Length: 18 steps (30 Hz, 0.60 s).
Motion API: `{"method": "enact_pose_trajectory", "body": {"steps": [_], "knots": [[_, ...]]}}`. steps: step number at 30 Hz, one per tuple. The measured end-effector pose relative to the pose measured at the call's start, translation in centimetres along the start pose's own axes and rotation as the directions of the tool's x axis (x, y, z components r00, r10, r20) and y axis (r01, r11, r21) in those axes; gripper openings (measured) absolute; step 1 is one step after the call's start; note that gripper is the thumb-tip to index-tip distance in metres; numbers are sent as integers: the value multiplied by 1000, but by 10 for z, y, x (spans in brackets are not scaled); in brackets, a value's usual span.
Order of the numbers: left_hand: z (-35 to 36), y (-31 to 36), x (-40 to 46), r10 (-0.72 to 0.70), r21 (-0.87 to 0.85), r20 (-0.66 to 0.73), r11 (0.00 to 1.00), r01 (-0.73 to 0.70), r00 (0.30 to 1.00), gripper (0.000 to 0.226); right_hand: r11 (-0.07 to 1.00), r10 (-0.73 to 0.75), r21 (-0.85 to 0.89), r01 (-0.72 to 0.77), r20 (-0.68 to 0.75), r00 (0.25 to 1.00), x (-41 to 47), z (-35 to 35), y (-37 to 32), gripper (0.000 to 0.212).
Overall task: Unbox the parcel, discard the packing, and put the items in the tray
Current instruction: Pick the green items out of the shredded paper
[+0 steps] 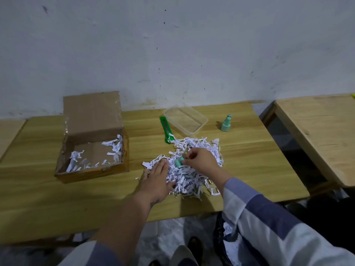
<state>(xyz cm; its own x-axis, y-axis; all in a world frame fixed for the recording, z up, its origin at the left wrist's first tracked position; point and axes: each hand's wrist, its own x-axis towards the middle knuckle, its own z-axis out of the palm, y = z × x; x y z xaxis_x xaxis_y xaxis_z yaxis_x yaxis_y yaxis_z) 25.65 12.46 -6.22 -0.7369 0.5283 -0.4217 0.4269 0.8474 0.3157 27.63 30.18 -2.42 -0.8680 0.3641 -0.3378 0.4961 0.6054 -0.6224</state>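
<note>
An open cardboard parcel box (92,150) stands on the left of the wooden table (48,196), with a few paper shreds inside. A heap of white shredded paper (194,175) lies in the middle of the table. My left hand (156,179) rests flat on the heap's left edge, fingers apart. My right hand (199,160) pinches a small teal bottle (179,162) that lies in the shreds. The clear plastic tray (185,120) sits behind the heap and holds nothing. Two teal bottles (225,123) stand upright to the right of the tray.
A green utility knife (166,132) lies between the box and the tray, its tip at the shreds. A black bag with white paper inside (226,235) hangs below the table's front edge. A second wooden table (317,131) stands to the right across a gap.
</note>
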Motion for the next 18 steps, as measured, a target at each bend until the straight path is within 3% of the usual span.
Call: {"method": "enact_pose_trajectory", "body": {"steps": [5,9,13,16,18], "knots": [[-7,6,0,-23,-22,20,999,23,1000,71,981,-51,180,76,-140,989,-1,-24,0,16],[-24,18,-4,-51,-263,-132,965,15,990,79,945,-96,277,173,-270,958,-2,-38,-6,15],[-45,39,7,-24,-480,-304,867,-131,952,78,820,-112,528,219,-227,967,-7,-46,-13,18],[-50,52,18,-31,-568,-358,801,-191,933,59,797,-88,573,192,-203,975,-5,-46,-14,9],[-51,57,20,-68,-623,-381,756,-202,922,46,821,-59,547,165,-205,977,-1,-44,-13,15]]}}
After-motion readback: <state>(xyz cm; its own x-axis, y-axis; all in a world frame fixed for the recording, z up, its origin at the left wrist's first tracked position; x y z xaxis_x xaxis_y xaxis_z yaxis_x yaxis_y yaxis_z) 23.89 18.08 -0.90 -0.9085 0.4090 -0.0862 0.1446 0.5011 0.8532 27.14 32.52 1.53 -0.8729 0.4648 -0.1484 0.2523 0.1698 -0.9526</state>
